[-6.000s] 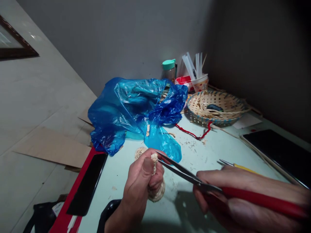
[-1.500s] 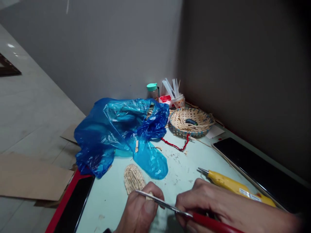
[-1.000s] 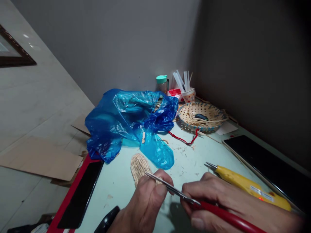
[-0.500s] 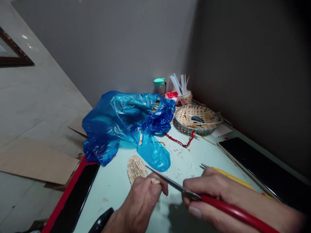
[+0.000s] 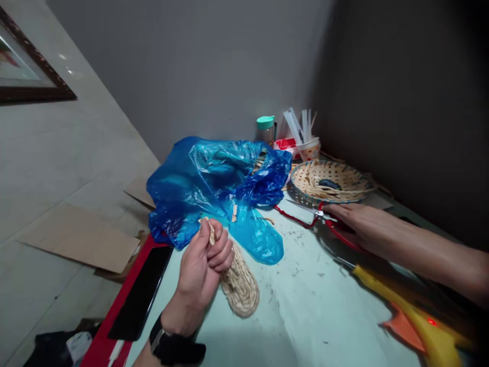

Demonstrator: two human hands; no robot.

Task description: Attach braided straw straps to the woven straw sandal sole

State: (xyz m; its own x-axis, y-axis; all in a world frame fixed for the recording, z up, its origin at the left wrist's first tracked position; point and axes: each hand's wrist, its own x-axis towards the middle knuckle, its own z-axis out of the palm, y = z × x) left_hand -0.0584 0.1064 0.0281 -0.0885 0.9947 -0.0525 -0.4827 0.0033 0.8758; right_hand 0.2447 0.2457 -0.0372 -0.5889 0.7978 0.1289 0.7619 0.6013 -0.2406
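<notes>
My left hand (image 5: 208, 255) is closed round a woven straw piece (image 5: 242, 288), shaped like a small shoe sole. A pale braided end sticks up past the thumb, and the rounded end hangs below the fingers, over the table (image 5: 305, 306). On the right, my right hand (image 5: 353, 224) grips scissors (image 5: 305, 206) by their red handles. Their blades point left, in front of the basket, close to a red braided cord (image 5: 292, 217). Below the right hand lies a yellow glue gun (image 5: 385, 293) with an orange trigger and a lit red light.
A blue plastic bag (image 5: 214, 178) covers the back left of the table. Behind stand a green-lidded jar (image 5: 265, 130) and a paper cup (image 5: 308, 150) of glue sticks. A woven basket (image 5: 332, 178) holds straw strands. A phone (image 5: 143, 293) lies at the left edge.
The scissors have moved away from the straw piece to the back right, near the basket, in my right hand. My left hand has turned upright and moved left; the straw piece shows more fully.
</notes>
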